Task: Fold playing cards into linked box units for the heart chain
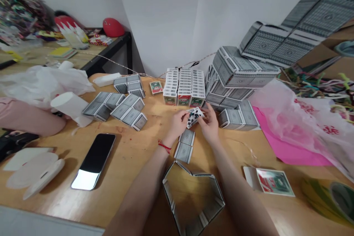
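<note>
Soft lt, glare on phone (94, 160), R-edge tape roll (316, 196) stretched, prob. blurred.

Craft workspace, small; home or shop, can't tell. Evidence: wooden table (131, 166) piled with card shapes (246, 72), stacked card boxes (184, 84), tape (316, 195), pink sheet (293, 147); side table (123, 42) with squeeze bottles (72, 38), tangled coloured strands (23, 9); plain pale walls (163, 14).

A smartphone (95, 158) lies screen up on a wooden table (138, 143), a white roll (68, 103) and a pink cylindrical item (29, 118) beyond it. At right, filmy plastic (298, 116) with red print overlaps a bright pink sheet (287, 151), near what appears to be a roll of tape (315, 195). Nozzled bottles (72, 36) stand on a second table (110, 49) at back left.
</note>
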Tool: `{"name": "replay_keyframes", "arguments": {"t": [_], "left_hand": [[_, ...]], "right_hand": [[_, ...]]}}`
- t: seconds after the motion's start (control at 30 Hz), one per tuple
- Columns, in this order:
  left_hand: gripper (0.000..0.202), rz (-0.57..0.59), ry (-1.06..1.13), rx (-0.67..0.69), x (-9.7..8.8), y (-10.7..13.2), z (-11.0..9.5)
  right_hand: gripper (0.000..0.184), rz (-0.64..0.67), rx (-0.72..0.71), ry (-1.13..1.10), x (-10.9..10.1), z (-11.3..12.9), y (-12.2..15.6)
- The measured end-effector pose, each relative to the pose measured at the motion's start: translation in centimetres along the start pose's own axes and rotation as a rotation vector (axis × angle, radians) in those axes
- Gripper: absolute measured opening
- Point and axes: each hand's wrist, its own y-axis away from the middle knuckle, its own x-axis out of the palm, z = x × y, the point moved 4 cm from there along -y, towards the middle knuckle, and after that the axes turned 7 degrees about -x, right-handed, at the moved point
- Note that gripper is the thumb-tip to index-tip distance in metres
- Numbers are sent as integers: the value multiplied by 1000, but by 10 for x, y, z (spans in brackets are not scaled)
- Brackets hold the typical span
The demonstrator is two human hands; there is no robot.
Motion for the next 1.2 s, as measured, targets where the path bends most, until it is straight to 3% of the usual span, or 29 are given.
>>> {"name": "replay_keyframes", "arguments": {"t": [0.1, 0.2, 0.37, 0.6, 0.97, 1.2], "left_hand": [[15, 71, -72, 67, 1, 2, -4], [13, 61, -98, 55, 2, 2, -4], [16, -22, -82, -74, 1, -2, 6], [10, -14, -115, -10, 3, -2, 5], [15, -87, -102, -115, -2, -2, 10], [23, -74, -121, -67, -5, -1, 5]], "right_hand": [[40, 70, -57, 70, 1, 1, -1], [25, 73, -79, 191, -2, -2, 0], [22, 10, -70, 246, -5, -9, 0], [22, 156, -53, 272, 1, -13, 1], [17, 132, -175, 401, 4, 2, 5], [18, 92, -234, 443, 1, 8, 6]]}}
